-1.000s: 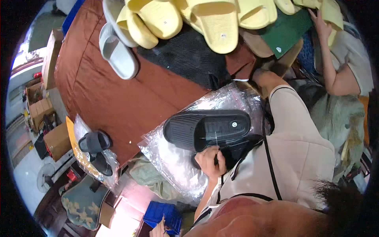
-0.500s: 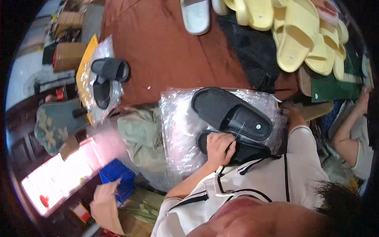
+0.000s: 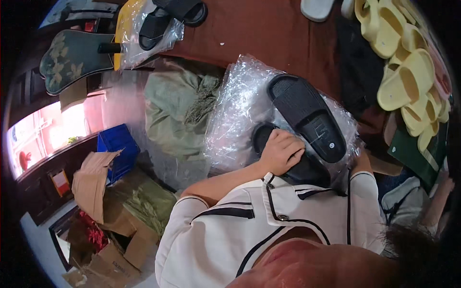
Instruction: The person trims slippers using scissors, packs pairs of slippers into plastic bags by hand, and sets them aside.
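Observation:
Two black slide slippers lie on a stack of clear plastic bags (image 3: pixel 230 115) in front of my chest. My left hand (image 3: pixel 283 151) is closed over the nearer slipper (image 3: pixel 307 170), its fingers curled and covering the middle of that slipper. The farther slipper (image 3: pixel 307 115) lies beside it, sole down, with a small round white sticker at its heel. A thin pale line runs between the two slippers. My right forearm (image 3: pixel 362 162) reaches to the right edge of the bags. The right hand's fingers are hidden behind the plastic and the slipper.
Yellow slippers (image 3: pixel 406 79) are heaped at the far right of the reddish-brown table cover (image 3: pixel 254 33). Another black pair (image 3: pixel 156 29) lies on plastic at the far left. A greenish sack (image 3: pixel 173 110), a blue bin (image 3: pixel 115 149) and an opened cardboard box (image 3: pixel 115 261) are on the left.
The view has shifted, so the table items sit higher and farther right. The bags and slippers have turned slightly clockwise. My left hand stays on the nearer slipper.

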Demonstrator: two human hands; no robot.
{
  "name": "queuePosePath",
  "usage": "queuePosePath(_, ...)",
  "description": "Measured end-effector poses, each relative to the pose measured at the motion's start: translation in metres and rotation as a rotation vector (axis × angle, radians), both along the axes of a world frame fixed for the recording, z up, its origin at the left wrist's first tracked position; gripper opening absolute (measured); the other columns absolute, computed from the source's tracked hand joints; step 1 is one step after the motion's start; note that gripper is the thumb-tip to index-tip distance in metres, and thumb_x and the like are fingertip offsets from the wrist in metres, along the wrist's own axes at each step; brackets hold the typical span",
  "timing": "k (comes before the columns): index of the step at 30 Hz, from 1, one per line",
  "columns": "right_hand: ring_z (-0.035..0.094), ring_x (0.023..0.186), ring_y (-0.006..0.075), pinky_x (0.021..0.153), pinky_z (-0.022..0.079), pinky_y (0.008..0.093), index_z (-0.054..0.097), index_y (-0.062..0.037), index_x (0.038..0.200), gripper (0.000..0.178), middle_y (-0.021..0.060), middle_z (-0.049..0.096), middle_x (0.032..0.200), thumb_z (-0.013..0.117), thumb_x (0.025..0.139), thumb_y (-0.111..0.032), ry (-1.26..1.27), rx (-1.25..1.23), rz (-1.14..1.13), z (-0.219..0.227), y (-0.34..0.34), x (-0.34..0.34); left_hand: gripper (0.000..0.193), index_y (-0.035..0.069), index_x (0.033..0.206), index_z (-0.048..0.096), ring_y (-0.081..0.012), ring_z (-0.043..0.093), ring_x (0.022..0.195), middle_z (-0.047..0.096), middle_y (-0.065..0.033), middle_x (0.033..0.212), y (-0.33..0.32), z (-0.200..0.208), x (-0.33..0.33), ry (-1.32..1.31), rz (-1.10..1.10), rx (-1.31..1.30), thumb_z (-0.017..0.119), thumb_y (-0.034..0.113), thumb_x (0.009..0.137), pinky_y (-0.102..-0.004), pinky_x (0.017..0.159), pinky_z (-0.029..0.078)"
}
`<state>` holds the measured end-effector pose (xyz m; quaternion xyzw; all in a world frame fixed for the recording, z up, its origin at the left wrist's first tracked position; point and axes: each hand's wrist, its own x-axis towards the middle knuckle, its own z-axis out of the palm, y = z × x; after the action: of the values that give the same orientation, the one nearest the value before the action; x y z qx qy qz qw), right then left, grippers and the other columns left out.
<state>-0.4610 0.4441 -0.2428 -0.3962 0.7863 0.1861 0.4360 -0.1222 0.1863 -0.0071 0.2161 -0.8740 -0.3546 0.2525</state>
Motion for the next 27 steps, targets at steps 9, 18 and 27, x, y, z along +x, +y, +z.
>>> queuePosePath(9,0.065,0.114,0.0382,0.095,0.052,0.0484,0.068,-0.0141,0.122,0.033,0.0198,0.068,0.123,0.056,0.092,-0.016,-0.08,0.042,0.036,-0.025,0.008,0.007,0.023,0.006,0.099,0.07,-0.025,0.065,0.094,0.071,-0.0057,0.098,-0.009,0.001,-0.003,-0.058,-0.025,0.025,0.077,0.008,0.077,-0.0402,0.086,0.044)
queuePosePath(18,0.065,0.115,0.0385,0.096,0.052,0.049,0.068,-0.0157,0.124,0.034,0.0196,0.068,0.124,0.055,0.092,-0.016,-0.116,0.041,0.065,-0.041,0.0,0.015,0.021,0.007,0.097,0.068,-0.0248,0.066,0.093,0.07,-0.0052,0.096,-0.01,0.001,-0.005,-0.035,-0.06,0.017,0.077,0.008,0.079,-0.041,0.084,0.044)
queuePosePath(27,0.064,0.116,0.0388,0.097,0.051,0.0497,0.067,-0.0173,0.126,0.036,0.0194,0.067,0.125,0.055,0.092,-0.016,-0.146,0.029,0.097,-0.059,-0.016,0.016,0.02,0.006,0.098,0.068,-0.0254,0.065,0.095,0.071,-0.0053,0.099,-0.005,-0.004,-0.002,-0.056,-0.055,0.019,0.077,0.011,0.08,-0.0426,0.085,0.044)
